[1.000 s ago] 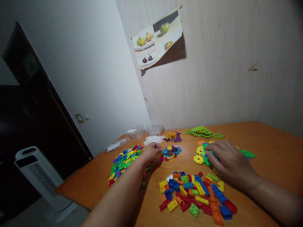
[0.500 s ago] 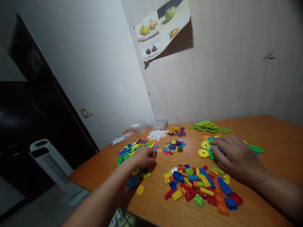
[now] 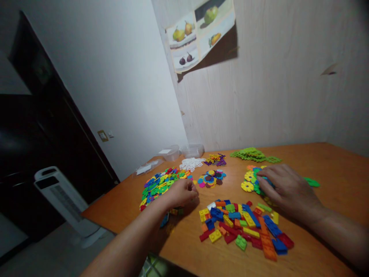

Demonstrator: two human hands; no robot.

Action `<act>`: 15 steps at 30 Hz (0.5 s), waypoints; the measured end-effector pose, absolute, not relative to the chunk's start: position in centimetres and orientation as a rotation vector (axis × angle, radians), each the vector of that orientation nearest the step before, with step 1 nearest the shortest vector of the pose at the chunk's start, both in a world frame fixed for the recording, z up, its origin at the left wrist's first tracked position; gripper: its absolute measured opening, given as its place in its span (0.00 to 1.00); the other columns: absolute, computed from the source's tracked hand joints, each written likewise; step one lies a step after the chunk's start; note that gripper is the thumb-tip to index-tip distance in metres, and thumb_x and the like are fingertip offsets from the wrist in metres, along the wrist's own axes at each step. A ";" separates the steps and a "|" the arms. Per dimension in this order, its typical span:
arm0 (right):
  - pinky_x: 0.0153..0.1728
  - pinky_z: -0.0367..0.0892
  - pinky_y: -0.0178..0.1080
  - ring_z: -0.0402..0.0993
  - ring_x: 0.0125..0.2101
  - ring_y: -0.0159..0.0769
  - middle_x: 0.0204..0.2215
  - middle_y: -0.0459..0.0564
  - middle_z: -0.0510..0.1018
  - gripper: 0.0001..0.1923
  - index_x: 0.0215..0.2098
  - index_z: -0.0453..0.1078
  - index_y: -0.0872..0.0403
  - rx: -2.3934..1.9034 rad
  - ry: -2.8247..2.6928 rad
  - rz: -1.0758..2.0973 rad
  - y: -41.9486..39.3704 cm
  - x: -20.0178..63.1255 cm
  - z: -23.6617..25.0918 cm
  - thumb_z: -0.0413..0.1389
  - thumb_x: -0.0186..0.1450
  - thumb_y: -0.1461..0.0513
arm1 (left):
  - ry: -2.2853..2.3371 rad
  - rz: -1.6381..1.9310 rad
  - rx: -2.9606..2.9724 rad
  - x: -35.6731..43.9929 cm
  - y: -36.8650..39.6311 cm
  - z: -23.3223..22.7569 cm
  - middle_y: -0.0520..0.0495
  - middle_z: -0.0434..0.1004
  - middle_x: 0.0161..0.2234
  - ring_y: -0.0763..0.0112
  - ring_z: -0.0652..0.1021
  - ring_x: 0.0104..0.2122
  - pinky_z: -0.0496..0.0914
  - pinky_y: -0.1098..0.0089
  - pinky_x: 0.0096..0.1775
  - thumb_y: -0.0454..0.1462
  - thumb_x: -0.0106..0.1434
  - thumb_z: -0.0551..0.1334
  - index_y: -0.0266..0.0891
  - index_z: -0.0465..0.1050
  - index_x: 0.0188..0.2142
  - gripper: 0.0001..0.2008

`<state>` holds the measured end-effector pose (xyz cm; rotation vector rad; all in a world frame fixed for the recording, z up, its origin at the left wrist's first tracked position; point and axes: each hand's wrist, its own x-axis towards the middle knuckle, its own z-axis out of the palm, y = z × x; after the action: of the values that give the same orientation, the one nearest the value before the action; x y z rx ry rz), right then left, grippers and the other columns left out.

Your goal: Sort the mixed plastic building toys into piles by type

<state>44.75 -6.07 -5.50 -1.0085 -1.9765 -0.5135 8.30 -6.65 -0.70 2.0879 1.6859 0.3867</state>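
The left hand (image 3: 181, 192) curled over the multicoloured plastic flower-disc heap (image 3: 160, 182), grip contents unclear; the right hand (image 3: 284, 188) lay flat on the joined yellow-green disc cluster (image 3: 250, 181); the colourful plastic bricks (image 3: 242, 227) sat unsorted.

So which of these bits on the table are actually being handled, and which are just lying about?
In hand:
- left hand at the edge of the flat pile of mixed flower discs
- right hand resting on the joined flower discs

Lying about:
- brick pile
- small disc cluster
- green pieces
- white doily
- clear tubs
- fruit poster
- fan heater
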 end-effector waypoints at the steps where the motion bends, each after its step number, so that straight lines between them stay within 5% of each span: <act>1: 0.42 0.67 0.49 0.73 0.41 0.49 0.38 0.56 0.80 0.09 0.39 0.74 0.51 -1.012 -1.976 -0.512 -6.1 44.8 -5.5 0.52 0.71 0.59 | 1.623 0.415 2.039 8.8 -7.0 -0.8 0.50 0.75 0.26 0.71 0.72 0.26 0.62 0.73 0.28 0.38 0.54 0.61 0.37 0.73 0.29 0.06; 8: 0.42 0.67 0.48 0.73 0.42 0.48 0.39 0.55 0.80 0.09 0.39 0.73 0.51 -1.023 -1.975 -0.520 -6.0 44.8 -5.6 0.52 0.72 0.58 | 1.463 0.409 1.893 11.3 -9.0 -1.9 0.50 0.71 0.23 0.73 0.69 0.24 0.61 0.73 0.26 0.38 0.53 0.60 0.37 0.71 0.25 0.06; 15: 0.42 0.67 0.49 0.73 0.41 0.49 0.39 0.56 0.80 0.08 0.39 0.73 0.51 -1.025 -1.972 -0.530 -6.1 44.8 -5.5 0.52 0.71 0.59 | 1.550 0.429 1.968 8.7 -8.5 -0.3 0.51 0.73 0.28 0.72 0.70 0.27 0.62 0.73 0.28 0.35 0.54 0.58 0.37 0.72 0.32 0.07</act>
<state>44.78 -6.07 -5.46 -1.0247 -1.9716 -0.5296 8.72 -8.46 -0.28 1.9684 1.5503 0.4292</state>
